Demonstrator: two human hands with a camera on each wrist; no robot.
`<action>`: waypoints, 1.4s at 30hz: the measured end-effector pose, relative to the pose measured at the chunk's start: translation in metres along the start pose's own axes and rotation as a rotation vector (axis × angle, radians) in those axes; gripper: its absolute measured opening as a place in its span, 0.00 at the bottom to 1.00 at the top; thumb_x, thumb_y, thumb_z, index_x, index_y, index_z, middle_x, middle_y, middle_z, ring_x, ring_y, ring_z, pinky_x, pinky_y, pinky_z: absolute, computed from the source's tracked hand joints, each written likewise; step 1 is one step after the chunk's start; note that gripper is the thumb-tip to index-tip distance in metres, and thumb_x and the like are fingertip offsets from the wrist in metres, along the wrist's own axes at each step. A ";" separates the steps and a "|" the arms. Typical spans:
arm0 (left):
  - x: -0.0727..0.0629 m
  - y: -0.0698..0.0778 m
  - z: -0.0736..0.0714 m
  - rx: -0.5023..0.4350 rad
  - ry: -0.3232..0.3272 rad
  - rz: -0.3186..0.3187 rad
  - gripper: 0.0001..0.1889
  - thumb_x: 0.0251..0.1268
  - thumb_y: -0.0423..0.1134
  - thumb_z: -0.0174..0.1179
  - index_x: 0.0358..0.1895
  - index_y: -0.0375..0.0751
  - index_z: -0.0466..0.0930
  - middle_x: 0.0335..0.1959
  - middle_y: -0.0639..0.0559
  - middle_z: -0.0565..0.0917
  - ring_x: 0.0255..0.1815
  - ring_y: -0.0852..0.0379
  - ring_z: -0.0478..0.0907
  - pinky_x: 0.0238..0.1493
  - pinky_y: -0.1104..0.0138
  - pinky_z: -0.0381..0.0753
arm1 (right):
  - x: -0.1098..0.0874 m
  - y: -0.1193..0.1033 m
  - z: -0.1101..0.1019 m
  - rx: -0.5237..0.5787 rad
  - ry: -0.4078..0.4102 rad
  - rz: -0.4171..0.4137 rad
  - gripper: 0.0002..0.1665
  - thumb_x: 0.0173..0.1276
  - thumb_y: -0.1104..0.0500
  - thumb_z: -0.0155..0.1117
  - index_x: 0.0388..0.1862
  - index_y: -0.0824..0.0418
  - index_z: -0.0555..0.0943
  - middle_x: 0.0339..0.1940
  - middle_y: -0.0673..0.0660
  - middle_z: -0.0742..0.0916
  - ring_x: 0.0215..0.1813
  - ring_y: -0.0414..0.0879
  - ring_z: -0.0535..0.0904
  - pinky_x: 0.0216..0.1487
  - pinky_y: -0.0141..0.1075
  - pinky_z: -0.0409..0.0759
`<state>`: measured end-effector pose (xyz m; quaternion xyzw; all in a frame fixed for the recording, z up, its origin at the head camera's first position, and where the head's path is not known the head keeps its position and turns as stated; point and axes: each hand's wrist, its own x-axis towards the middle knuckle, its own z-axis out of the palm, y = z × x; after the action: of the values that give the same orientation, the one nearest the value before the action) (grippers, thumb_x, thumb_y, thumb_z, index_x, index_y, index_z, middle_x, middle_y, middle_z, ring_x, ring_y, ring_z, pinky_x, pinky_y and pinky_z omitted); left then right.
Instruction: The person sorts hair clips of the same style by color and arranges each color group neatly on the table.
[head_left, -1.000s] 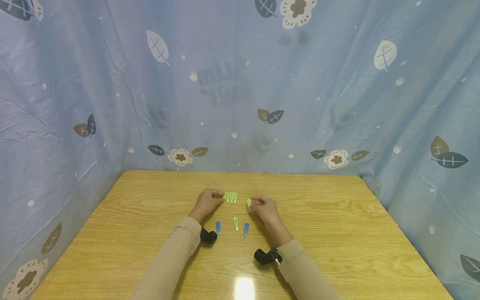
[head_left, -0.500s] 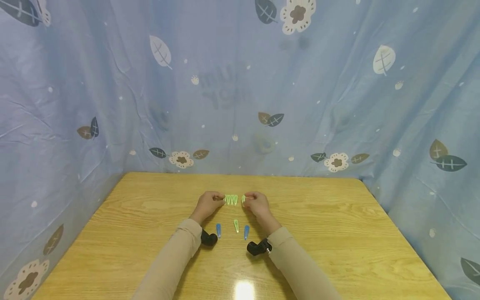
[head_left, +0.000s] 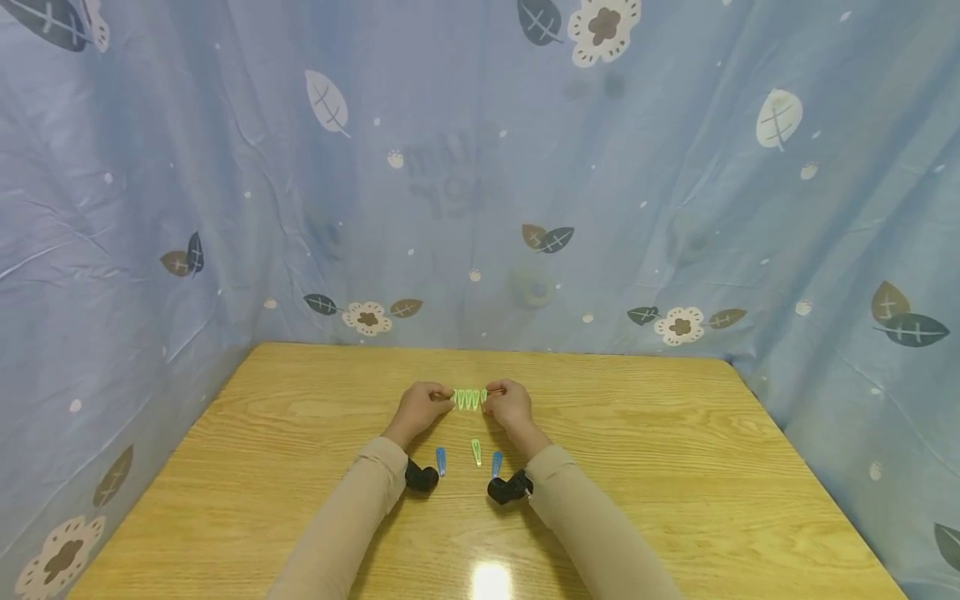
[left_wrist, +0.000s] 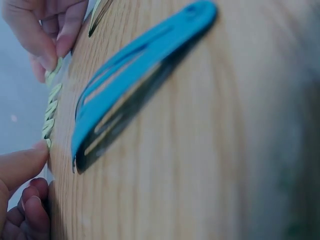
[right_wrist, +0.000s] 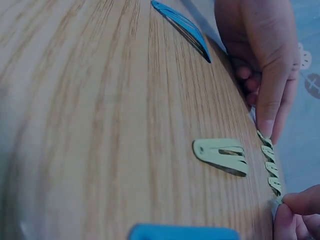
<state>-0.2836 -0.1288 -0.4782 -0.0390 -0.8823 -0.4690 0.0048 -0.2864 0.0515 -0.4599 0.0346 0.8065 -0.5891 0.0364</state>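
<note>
Green snap hair clips (head_left: 468, 400) stand side by side in a short row on the wooden table (head_left: 637, 467). My left hand (head_left: 419, 408) pinches the clip at the row's left end between thumb and fingers. At the right end my right hand (head_left: 511, 405) pinches another green hair clip (left_wrist: 53, 74), close against the row. A pale translucent strip seems to lie under the row in the wrist views. Nearer me, a single green hair clip (right_wrist: 221, 156) lies between a blue hair clip (left_wrist: 142, 75) on the left and a second blue hair clip (head_left: 497, 464) on the right.
Black wrist cameras, the left camera (head_left: 422, 477) and the right camera (head_left: 508, 487), hang low over the table near the blue clips. A blue patterned curtain (head_left: 480, 183) surrounds the table's back and sides.
My right hand has moved left with its green hair clip, closing the gap to the row's right end. The left hand stays at the row's left end.
</note>
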 end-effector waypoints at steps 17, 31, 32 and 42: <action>-0.001 0.001 0.002 -0.014 0.009 -0.007 0.11 0.61 0.36 0.64 0.45 0.40 0.85 0.46 0.46 0.85 0.45 0.49 0.80 0.48 0.56 0.80 | 0.000 -0.003 0.004 -0.221 0.065 -0.020 0.09 0.57 0.70 0.63 0.39 0.67 0.82 0.35 0.61 0.85 0.33 0.50 0.80 0.30 0.36 0.80; 0.001 0.001 0.001 -0.003 0.003 0.011 0.11 0.61 0.36 0.64 0.45 0.39 0.85 0.44 0.46 0.85 0.42 0.50 0.80 0.46 0.57 0.80 | -0.006 0.004 -0.008 -0.196 0.046 -0.054 0.13 0.55 0.68 0.63 0.40 0.68 0.82 0.36 0.61 0.85 0.29 0.46 0.78 0.27 0.33 0.78; 0.001 0.001 0.001 -0.007 0.002 0.006 0.11 0.61 0.36 0.64 0.45 0.39 0.85 0.44 0.46 0.85 0.43 0.50 0.80 0.46 0.57 0.80 | -0.007 0.005 -0.009 -0.186 0.037 -0.046 0.12 0.55 0.68 0.64 0.40 0.68 0.82 0.36 0.61 0.85 0.28 0.45 0.78 0.27 0.33 0.78; -0.002 0.005 -0.001 -0.015 0.003 -0.014 0.11 0.61 0.36 0.64 0.46 0.40 0.85 0.49 0.45 0.84 0.49 0.47 0.79 0.51 0.55 0.78 | -0.022 0.011 -0.018 -0.176 -0.077 -0.067 0.12 0.60 0.64 0.63 0.42 0.67 0.82 0.36 0.60 0.84 0.30 0.45 0.78 0.26 0.31 0.75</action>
<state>-0.2816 -0.1269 -0.4739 -0.0319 -0.8790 -0.4757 0.0026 -0.2636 0.0718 -0.4624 -0.0185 0.8539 -0.5177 0.0507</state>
